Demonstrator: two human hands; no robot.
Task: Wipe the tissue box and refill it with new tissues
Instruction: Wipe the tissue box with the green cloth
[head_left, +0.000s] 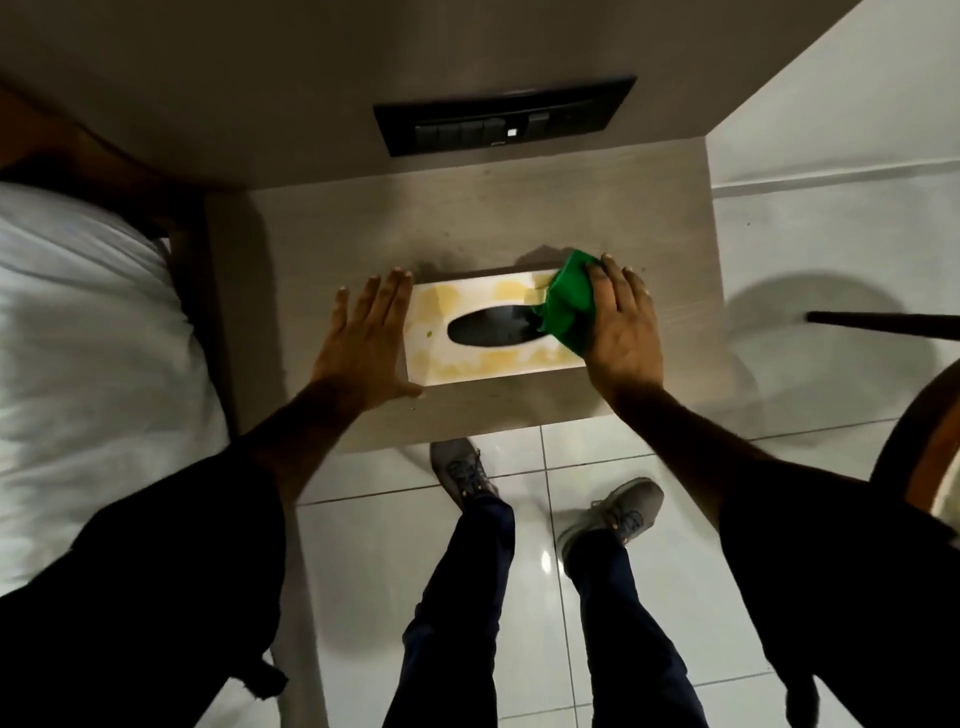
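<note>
Dark sleeves reach from the near edge over a grey wooden nightstand (519, 218), beside a white bed (78, 322), where the tissue box (467, 371) lies flat near the front edge: white top, yellow blotches, dark oval slot showing no tissue. Left hand (363, 343) lies flat, fingers spread, against the box's left end, while the right hand (621, 325) presses a green cloth (563, 306) onto its right end.
</note>
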